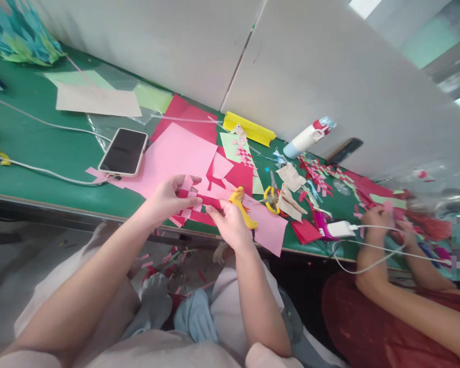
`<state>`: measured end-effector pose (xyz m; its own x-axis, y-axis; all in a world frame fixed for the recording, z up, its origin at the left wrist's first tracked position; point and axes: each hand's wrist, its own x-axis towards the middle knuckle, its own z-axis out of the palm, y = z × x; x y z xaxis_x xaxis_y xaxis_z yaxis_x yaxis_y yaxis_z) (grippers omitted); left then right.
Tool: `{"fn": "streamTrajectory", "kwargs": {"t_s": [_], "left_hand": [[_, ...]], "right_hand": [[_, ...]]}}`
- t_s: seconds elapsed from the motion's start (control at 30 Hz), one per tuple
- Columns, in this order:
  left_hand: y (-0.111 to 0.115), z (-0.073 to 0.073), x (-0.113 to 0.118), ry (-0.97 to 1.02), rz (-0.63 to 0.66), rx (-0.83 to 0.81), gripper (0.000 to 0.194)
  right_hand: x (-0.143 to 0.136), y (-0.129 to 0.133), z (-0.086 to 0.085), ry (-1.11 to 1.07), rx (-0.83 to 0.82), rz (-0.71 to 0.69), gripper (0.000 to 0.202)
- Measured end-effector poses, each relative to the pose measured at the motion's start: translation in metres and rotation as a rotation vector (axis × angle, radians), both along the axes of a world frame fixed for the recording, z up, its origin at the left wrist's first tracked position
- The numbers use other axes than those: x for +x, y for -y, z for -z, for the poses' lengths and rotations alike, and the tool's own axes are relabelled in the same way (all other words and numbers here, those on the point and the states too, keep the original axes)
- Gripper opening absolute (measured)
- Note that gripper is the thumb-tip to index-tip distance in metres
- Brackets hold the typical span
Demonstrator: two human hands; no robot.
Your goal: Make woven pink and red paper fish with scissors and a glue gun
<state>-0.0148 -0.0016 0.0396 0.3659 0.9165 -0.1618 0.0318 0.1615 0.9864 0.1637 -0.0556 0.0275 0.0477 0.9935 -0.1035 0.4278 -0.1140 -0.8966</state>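
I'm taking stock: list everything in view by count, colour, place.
table: one, green, centre
phone: one, black-screened, left
paper: several, pink, red, green, centre
folded piece: one, yellow, by wall
glue gun: one, yellow, on paper
scissors: one, yellow-handled, near glue gun
bottle: one, white, by wall
woven strips: several, pink-red, near bottle
charger: one, white, right
cables: several, white, both sides
bundle: one, teal, upper left
scraps: many, pinkish, floor
co-worker's hands: two, far right
left hand: one, bare, holding pink strip
right hand: one, bare, holding red strip
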Motion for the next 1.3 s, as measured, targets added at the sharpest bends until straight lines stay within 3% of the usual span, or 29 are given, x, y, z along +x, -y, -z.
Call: {"fn": "streamTrajectory", "kwargs": {"t_s": [0.27, 0.4, 0.53, 0.8, 1.07, 1.17, 1.3], "left_hand": [[-0.001, -0.004, -0.002, 0.112, -0.066, -0.042, 0.059], [-0.002, -0.002, -0.002, 0.169, -0.079, -0.029, 0.058], [-0.001, -0.001, -0.002, 0.18, -0.065, -0.021, 0.057], [0.0, 0.002, 0.0, 0.165, -0.031, 0.033, 0.053], [-0.001, 0.0, -0.002, 0.152, -0.095, 0.009, 0.06], [-0.001, -0.001, -0.001, 0.162, -0.074, 0.006, 0.058], [0.002, -0.002, 0.0, 0.187, -0.015, -0.035, 0.063]], "right_hand": [[0.018, 0.008, 0.008, -0.174, -0.144, -0.046, 0.018], [0.012, 0.014, 0.009, -0.323, -0.225, -0.079, 0.03], [-0.006, 0.013, 0.003, -0.459, -0.19, -0.018, 0.037], [-0.014, 0.008, 0.0, -0.482, -0.203, -0.095, 0.033], [-0.002, 0.021, 0.005, -0.315, -0.319, -0.298, 0.016], [0.008, 0.023, 0.004, -0.327, -0.346, -0.324, 0.031], [0.019, 0.018, 0.001, -0.325, -0.294, -0.219, 0.058]]}}
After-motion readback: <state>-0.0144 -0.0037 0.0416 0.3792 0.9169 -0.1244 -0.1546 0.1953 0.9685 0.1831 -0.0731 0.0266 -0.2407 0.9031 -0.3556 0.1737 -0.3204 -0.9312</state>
